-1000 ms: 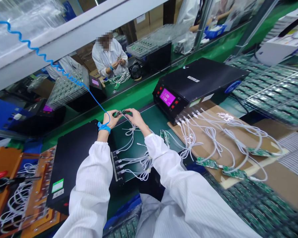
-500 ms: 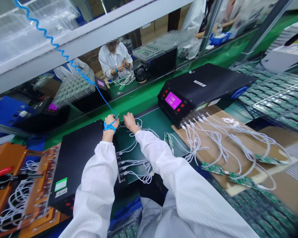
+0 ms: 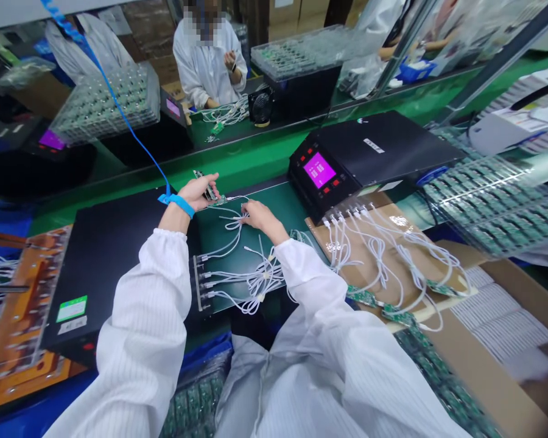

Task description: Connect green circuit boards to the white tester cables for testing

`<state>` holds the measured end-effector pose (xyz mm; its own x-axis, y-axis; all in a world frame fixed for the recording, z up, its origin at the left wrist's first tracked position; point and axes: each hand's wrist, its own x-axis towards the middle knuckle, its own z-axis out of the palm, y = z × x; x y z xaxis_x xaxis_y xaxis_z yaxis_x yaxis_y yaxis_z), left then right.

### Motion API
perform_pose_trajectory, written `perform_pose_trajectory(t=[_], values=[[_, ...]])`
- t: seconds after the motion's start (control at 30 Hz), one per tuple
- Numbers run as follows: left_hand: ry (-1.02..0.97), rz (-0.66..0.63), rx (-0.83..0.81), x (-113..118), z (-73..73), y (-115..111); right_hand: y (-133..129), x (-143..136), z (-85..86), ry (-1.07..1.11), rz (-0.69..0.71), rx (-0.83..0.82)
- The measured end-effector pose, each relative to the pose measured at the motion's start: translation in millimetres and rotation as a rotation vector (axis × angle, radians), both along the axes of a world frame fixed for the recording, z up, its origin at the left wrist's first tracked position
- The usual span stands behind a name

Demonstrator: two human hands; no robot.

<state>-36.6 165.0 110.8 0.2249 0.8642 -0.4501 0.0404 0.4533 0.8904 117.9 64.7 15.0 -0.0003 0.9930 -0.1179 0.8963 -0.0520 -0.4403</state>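
My left hand, with a blue strap at its wrist, holds small green circuit boards between thumb and fingers. A white cable plug touches the right end of the boards. My right hand is just right of it, fingers pinched on a bundled white cable. Below lie more coiled white cables, plugged into the side of a black box on the left. Another green board lies partly hidden behind my right sleeve.
A black tester with a lit pink screen stands at right, with cables and boards on cardboard. Trays of boards sit farther right. Across the bench is a person in white. Orange fixtures stand at left.
My view has shifted. My hands have moved a little apart, the left now turned with the boards showing in its fingers and the right on the cable bundle. The person opposite has parted their hands.
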Motion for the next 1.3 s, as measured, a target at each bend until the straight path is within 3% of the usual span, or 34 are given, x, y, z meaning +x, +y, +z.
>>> perform_pose_trajectory(t=[0.17,0.43,0.73,1.0,1.3], values=[[-0.047,-0.002,-0.029,-3.3,0.8,-3.7,0.7,-18.0,-6.8,-0.055,-0.005,-0.012],[-0.052,-0.016,-0.051,-1.6,2.5,-8.8,0.3,19.8,-4.6,0.015,0.121,-0.014],[-0.038,-0.042,-0.058,-1.2,-1.9,-5.2,-15.7,32.3,4.6,-0.145,-0.148,-0.204],[-0.029,-0.048,-0.049,-1.3,-2.0,-5.7,-23.8,31.1,8.0,-0.111,-0.152,-0.212],[-0.026,-0.040,-0.030,-0.9,-2.4,-6.0,-20.2,36.6,-2.4,-0.038,-0.126,-0.237]])
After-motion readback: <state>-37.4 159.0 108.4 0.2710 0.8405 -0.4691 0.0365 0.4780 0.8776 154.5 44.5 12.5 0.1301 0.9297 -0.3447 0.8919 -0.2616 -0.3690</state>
